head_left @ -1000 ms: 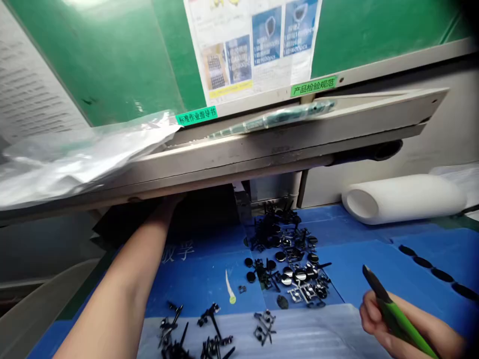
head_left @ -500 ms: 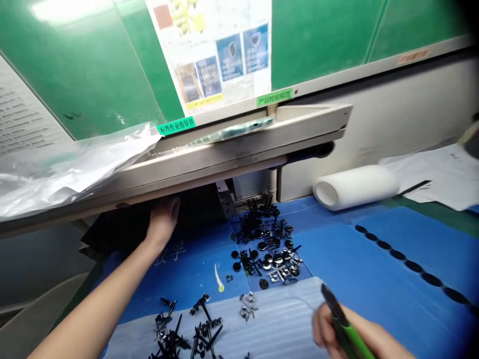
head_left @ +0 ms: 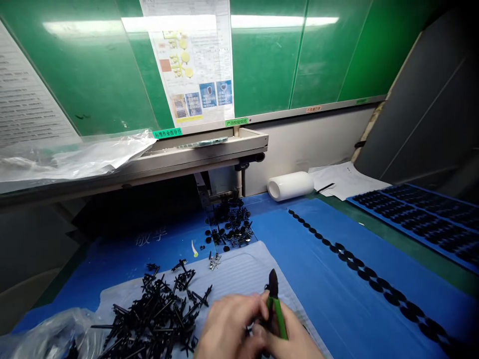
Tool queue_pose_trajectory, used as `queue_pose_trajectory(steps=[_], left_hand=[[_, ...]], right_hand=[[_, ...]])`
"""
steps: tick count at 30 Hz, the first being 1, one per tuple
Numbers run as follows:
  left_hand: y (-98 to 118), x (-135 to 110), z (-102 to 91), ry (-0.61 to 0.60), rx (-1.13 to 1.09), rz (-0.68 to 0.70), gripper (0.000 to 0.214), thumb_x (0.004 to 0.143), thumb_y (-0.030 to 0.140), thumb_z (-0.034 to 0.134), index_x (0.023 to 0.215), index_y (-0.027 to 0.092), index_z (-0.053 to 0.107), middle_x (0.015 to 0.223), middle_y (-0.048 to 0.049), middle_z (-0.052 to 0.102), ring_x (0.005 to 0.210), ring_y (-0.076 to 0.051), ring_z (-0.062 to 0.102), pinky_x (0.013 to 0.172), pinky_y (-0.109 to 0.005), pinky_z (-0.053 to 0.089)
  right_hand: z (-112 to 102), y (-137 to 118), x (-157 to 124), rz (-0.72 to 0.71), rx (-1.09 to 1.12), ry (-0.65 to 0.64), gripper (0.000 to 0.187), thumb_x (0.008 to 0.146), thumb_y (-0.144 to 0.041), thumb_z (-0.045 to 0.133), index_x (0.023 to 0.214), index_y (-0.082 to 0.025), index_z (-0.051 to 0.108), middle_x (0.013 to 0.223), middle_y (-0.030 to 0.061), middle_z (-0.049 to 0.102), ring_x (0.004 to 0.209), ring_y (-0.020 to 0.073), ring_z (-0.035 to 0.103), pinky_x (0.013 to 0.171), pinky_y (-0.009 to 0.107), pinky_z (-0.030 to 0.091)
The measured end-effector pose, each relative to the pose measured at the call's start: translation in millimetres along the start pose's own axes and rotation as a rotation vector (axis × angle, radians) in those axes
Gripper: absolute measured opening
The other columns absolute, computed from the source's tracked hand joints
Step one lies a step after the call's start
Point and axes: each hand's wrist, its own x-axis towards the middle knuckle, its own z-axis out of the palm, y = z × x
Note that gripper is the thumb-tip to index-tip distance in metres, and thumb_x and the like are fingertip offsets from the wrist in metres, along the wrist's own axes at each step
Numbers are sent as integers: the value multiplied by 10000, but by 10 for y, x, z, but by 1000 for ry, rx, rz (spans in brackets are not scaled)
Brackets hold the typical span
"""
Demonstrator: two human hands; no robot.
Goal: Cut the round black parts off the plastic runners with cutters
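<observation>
Far up-left of the grip, small green labels [head_left: 167, 133], writing too small to read. Left of the hands, heap of black sprues [head_left: 157, 319] on foam sheet [head_left: 239, 271]. Left hand [head_left: 224, 326] and right hand [head_left: 288, 339] together, clamped on green-handled cutters [head_left: 275, 304]. Rightwards, blue mat [head_left: 337, 289], tray [head_left: 422, 214].

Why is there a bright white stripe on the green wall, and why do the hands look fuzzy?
Head view: the stripe is lamp glare on the shiny green board; both hands, left hand and right hand, look soft at the frame's bottom edge.
</observation>
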Motion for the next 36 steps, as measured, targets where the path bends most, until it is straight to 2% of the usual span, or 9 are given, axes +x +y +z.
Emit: queue_pose_trajectory(steps=[2,4,7,12,16,20,25,30,36], left_hand=[[1,-110,-22,116,-121,-380,295,770,433,436,991,246,489,843,-63,582,718,-188,558,631,-305,450],[10,-204,-23,118,-316,-695,306,782,482,371,903,219,470,702,-25,552,553,-155,551,468,-256,430],[78,-302,8,-19,-496,-887,412,777,572,249,739,205,433,428,55,416,292,-100,402,297,-190,268],[257,-342,-11,40,-357,-905,394,745,589,323,649,214,392,432,79,353,239,-65,321,280,-182,166],[282,-332,-88,138,-266,-862,398,743,552,382,556,202,355,450,67,306,313,-59,255,316,-196,157],[252,-315,-153,222,-424,-850,402,722,546,431,543,194,352,470,66,255,399,-70,222,352,-187,170],[327,-310,-192,174,-699,-934,404,711,526,470,543,196,309,447,83,208,387,-56,177,354,-170,146],[435,-314,-199,137,-819,-958,392,706,489,505,541,197,301,442,86,228,367,-47,181,337,-164,168],[405,-338,-186,132,-805,-944,404,703,492,506,534,190,297,462,82,216,398,-51,190,355,-161,186]], right_hand=[[10,43,-86,-19,37,87,304,646,-377,596,688,-209,346,773,3,496,699,164,475,607,252,398],[32,49,-163,-29,40,145,312,660,-400,596,699,-210,351,796,9,496,700,164,478,575,242,398],[97,11,-271,-68,16,162,315,673,-413,597,709,-210,358,816,20,499,764,184,486,618,249,407],[231,-84,-401,-106,-12,57,290,703,-363,577,699,-215,327,816,19,481,839,189,468,758,277,380],[179,-104,-453,-103,22,-31,224,665,-252,551,711,-212,336,844,25,459,768,169,451,676,261,395],[-19,-77,-494,1,-71,-288,234,537,-135,457,757,-202,409,790,13,453,646,145,417,592,252,392],[-47,-102,-535,89,-425,-536,343,548,-123,480,878,-193,543,874,39,529,828,221,481,773,312,375],[70,-129,-522,-39,-423,-582,464,538,-118,481,988,-179,578,983,64,542,936,267,470,842,336,349],[97,-105,-493,-53,-480,-664,625,481,-111,420,1092,-168,535,1068,76,527,949,266,471,886,368,319]])
